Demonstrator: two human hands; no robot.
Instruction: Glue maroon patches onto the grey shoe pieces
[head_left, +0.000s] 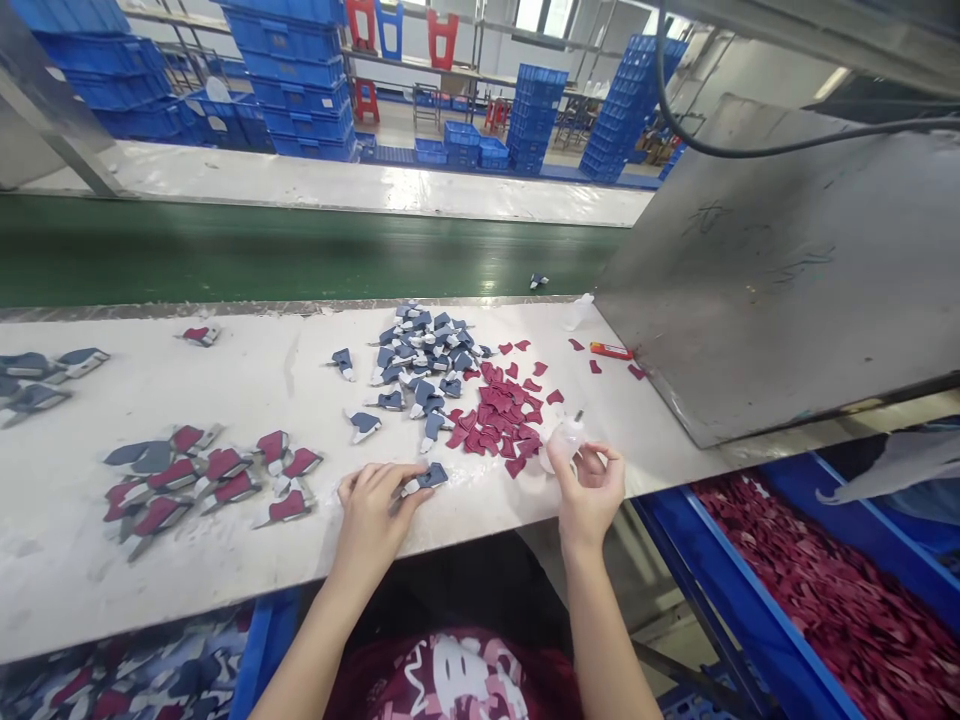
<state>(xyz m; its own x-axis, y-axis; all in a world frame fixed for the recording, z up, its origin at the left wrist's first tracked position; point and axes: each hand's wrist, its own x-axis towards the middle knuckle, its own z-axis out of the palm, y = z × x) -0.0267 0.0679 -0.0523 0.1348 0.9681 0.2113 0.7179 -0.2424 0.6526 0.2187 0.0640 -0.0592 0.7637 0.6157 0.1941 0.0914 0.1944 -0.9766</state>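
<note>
My left hand [377,500] is closed, thumb and fingertips pinching a small blue-grey and white plastic part [433,476] just above the white tabletop. In my right hand [589,490] is a translucent squeeze bottle [566,438], its short dark tip pointing up and away from me. Between and beyond my hands lies a heap of flat maroon pieces [501,412]. Left of that heap is a pile of blue-grey and white parts [424,350]. Farther left, a group of similar parts with maroon faces [221,465] is spread on the table.
A green conveyor belt [300,255] runs behind the table, with one part [538,281] on it. A metal panel [787,260] stands at the right, near an orange-red lighter-like object [611,351]. A blue bin [750,580] of maroon pieces sits lower right.
</note>
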